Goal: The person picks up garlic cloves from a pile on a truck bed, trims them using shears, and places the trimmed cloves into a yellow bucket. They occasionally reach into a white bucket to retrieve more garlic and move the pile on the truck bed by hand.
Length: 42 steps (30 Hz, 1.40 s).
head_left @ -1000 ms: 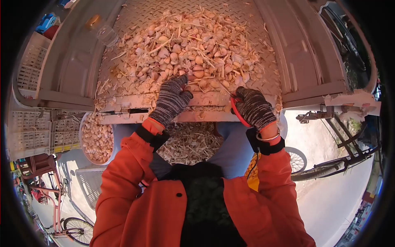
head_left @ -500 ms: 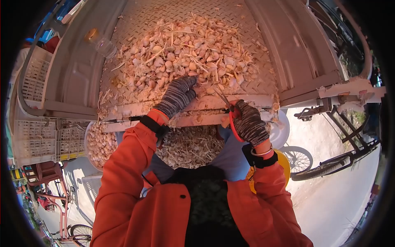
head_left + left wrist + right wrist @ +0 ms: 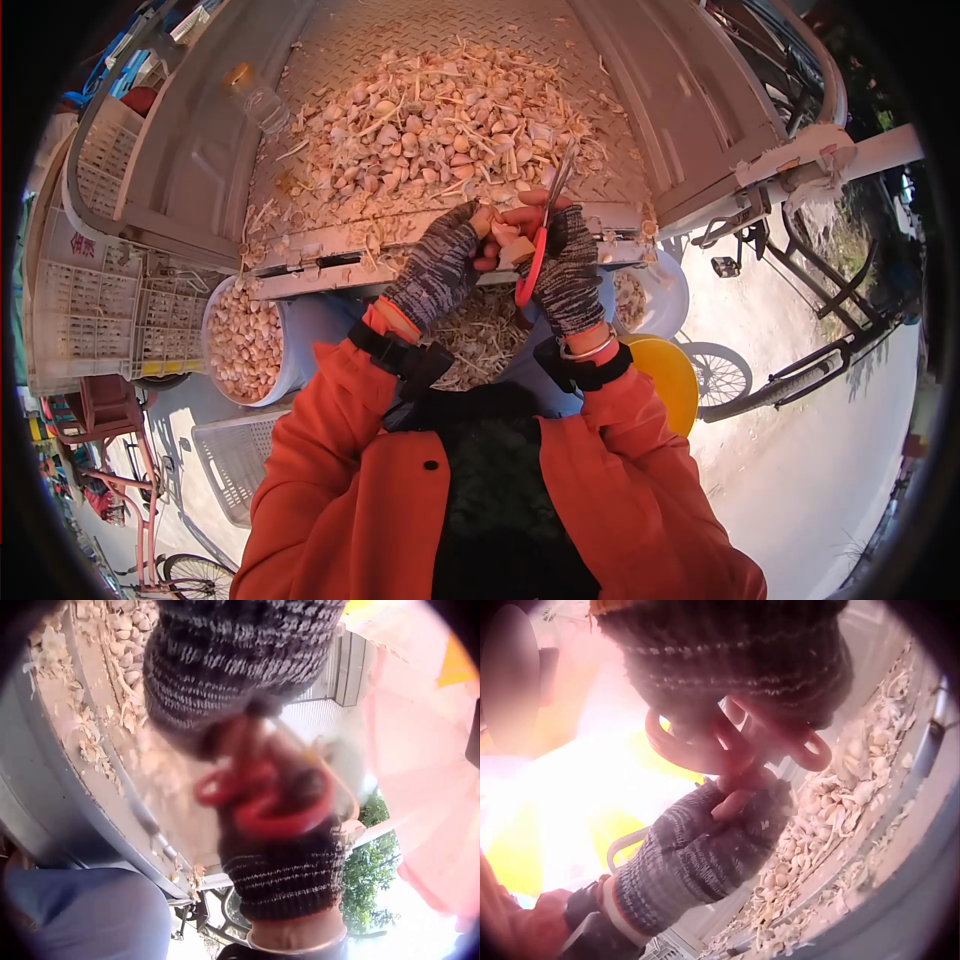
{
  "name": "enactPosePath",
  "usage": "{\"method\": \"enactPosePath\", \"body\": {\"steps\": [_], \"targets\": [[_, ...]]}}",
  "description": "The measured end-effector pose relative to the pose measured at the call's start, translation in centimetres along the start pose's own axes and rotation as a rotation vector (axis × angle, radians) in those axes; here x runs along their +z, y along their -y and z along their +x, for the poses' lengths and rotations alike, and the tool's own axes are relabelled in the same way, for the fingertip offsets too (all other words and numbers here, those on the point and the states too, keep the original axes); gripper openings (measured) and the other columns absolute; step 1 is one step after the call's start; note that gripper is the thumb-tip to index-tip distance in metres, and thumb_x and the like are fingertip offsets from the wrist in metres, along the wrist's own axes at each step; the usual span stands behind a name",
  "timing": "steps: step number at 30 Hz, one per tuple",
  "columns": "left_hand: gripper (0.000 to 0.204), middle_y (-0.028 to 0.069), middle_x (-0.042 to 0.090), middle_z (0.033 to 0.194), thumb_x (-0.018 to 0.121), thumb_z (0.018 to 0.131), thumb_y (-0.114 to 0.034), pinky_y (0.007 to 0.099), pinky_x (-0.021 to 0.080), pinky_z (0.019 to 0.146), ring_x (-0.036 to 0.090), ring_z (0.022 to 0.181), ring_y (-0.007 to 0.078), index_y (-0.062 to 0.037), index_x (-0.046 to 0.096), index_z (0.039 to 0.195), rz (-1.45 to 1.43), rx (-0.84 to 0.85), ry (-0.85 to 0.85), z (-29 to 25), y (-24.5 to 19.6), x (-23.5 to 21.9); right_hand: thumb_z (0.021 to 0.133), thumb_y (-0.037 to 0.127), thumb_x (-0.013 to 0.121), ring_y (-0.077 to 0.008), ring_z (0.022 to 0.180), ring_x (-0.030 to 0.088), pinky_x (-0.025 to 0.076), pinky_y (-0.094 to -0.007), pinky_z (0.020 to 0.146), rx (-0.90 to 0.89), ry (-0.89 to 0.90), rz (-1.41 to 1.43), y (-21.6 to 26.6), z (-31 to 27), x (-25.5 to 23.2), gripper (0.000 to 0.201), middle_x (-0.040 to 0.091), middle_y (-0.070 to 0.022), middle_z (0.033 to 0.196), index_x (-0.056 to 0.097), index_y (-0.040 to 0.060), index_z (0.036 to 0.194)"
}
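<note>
— Drawn together since half a second ago: left hand in a grey-and-black knitted glove, back from the heap, and right hand in a matching glove, brought inward to meet at the fingertips.
— From the left, then?
— First, a round whitish bucket full of pale pink cloves. Next, spread over a patterned metal truck bed, a loose heap of pinkish garlic and dry stalks, just beyond the hands.
— And the left hand?
— Curled, apparently pinching a small pale garlic piece above the worn metal edge; too blurred in both wrist views to be sure of its outline.
— Right hand?
— Wrapped round red-handled metal scissors, blades pointing up and away, bare fingertips at the same piece. Lower right, a round yellow tub.
— Which step?
— Probably cleaning one piece by fingers, scissors merely kept in the grip.
— And next?
— Likely calls for a firm left pinch, with blades clear of fingertips.
</note>
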<state>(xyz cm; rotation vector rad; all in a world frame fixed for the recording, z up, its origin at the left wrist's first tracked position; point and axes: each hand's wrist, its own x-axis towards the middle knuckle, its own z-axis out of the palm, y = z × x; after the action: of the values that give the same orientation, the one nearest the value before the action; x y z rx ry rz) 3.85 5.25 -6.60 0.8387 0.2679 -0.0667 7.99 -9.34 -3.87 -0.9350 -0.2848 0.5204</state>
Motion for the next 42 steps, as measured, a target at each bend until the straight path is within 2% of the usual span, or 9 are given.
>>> {"method": "enactPosePath", "body": {"steps": [10,13,17,20,26,27,37,40,42], "targets": [[0.027,-0.0006,0.058,0.070,0.059,0.090,-0.026,0.0237,0.037,0.050,0.045,0.056,0.0065,-0.0031,0.066,0.102,0.529,0.064,0.213,-6.3,-1.8,1.3,0.076,-0.004,0.065,-0.0181,0.080,0.059,0.049,-0.0299,0.073,-0.464,0.205,-0.775,0.9,-4.5,-1.1,0.039,0.061,-0.0069,0.091,0.059,0.0064,0.113],[0.023,0.0162,0.067,0.090,0.055,0.088,-0.021,0.0332,0.049,0.070,0.062,0.074,0.0217,-0.0075,0.068,0.102,1.081,0.262,0.286,-7.0,-2.4,0.9,0.074,-0.003,0.064,-0.0204,0.080,0.059,0.048,-0.0305,0.073,-0.395,0.331,-1.028,2.8,-5.0,0.4,0.041,0.060,-0.0082,0.088,0.059,0.0087,0.113],[0.023,0.0139,0.067,0.087,0.054,0.088,-0.019,0.0335,0.049,0.070,0.063,0.075,0.0218,-0.0077,0.067,0.103,1.940,0.511,0.431,-7.6,-2.2,0.9,0.076,-0.004,0.063,-0.0192,0.079,0.060,0.049,-0.0300,0.072,-0.501,0.427,-1.158,2.2,-5.0,1.1,0.040,0.059,-0.0087,0.088,0.059,0.0084,0.113],[0.027,0.0035,0.063,0.085,0.059,0.089,-0.026,0.0302,0.047,0.059,0.058,0.069,0.0144,-0.0037,0.060,0.104,0.783,0.383,0.227,-7.6,1.0,-0.6,0.079,-0.004,0.061,-0.0161,0.079,0.059,0.049,-0.0292,0.071,-0.270,0.306,-0.856,0.8,-5.4,0.3,0.035,0.060,-0.0085,0.091,0.059,0.0076,0.112],[0.028,-0.0033,0.046,0.065,0.061,0.089,-0.028,0.0187,0.028,0.043,0.039,0.050,0.0042,-0.0011,0.057,0.095,-0.020,-0.199,0.242,-9.5,3.3,-2.5,0.080,-0.006,0.064,-0.0110,0.080,0.058,0.048,-0.0244,0.072,-0.193,0.274,-0.619,0.4,-8.1,-0.5,0.035,0.060,-0.0049,0.091,0.055,0.0048,0.111],[0.032,-0.0047,0.042,0.062,0.061,0.089,-0.029,0.0209,0.027,0.040,0.038,0.050,0.0047,0.0000,0.057,0.102,-0.137,-0.191,0.029,-9.4,2.9,-4.4,0.077,-0.006,0.067,-0.0114,0.079,0.058,0.049,-0.0234,0.071,-0.241,0.232,-0.605,0.7,-8.7,-0.7,0.038,0.060,-0.0065,0.091,0.053,0.0045,0.111],[0.039,-0.0014,0.052,0.064,0.056,0.092,-0.038,0.0245,0.041,0.053,0.051,0.059,0.0102,-0.0049,0.059,0.113,1.014,-0.306,-0.019,-8.5,4.6,-7.6,0.075,-0.007,0.070,-0.0180,0.084,0.062,0.054,-0.0298,0.074,-0.302,-0.037,-0.643,-1.2,-8.1,-2.3,0.052,0.060,-0.0091,0.096,0.051,0.0043,0.121],[0.039,0.0050,0.060,0.094,0.055,0.092,-0.038,0.0336,0.049,0.070,0.059,0.086,0.0149,-0.0033,0.058,0.111,-0.434,-0.485,0.035,-6.8,5.3,-4.1,0.074,0.001,0.073,-0.0303,0.086,0.061,0.049,-0.0346,0.073,-0.513,0.108,-1.108,-1.2,-7.4,-0.7,0.050,0.059,-0.0135,0.094,0.054,0.0080,0.119],[0.038,0.0080,0.061,0.097,0.054,0.093,-0.034,0.0365,0.049,0.076,0.059,0.090,0.0194,-0.0013,0.057,0.112,-0.463,-0.437,0.036,-5.9,5.6,-3.1,0.075,-0.002,0.071,-0.0238,0.085,0.061,0.049,-0.0311,0.074,-0.406,0.241,-1.269,-2.5,-7.2,-0.4,0.048,0.059,-0.0112,0.093,0.054,0.0067,0.119]]}}
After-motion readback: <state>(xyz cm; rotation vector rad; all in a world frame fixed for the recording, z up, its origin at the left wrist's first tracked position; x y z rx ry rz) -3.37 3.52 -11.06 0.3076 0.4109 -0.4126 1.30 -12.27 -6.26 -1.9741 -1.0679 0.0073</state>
